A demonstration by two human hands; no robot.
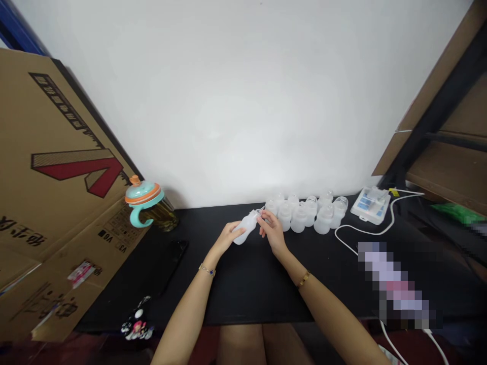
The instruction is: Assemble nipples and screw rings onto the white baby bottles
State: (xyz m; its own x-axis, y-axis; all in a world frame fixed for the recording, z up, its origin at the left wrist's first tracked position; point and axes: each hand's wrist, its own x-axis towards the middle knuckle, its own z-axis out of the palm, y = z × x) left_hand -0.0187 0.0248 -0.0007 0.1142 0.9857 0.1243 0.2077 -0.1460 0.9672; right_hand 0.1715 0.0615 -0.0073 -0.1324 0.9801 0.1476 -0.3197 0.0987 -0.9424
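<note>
My left hand [228, 235] is closed around the lower body of a small translucent white bottle [246, 228], held tilted over the black table [247, 284]. My right hand [271, 229] pinches at the bottle's top end, fingers pressed together on its cap or nozzle. Just behind and right of my hands stands a cluster of several similar white bottles with clear caps [308, 213], close to the white wall.
A large cardboard box [57, 192] leans at the left. A jar with a teal and orange lid [146, 205] stands beside it. A dark phone [173, 261] lies on the table. A white device [371, 204] with a white cable [357, 230] sits at right, near a dark shelf frame.
</note>
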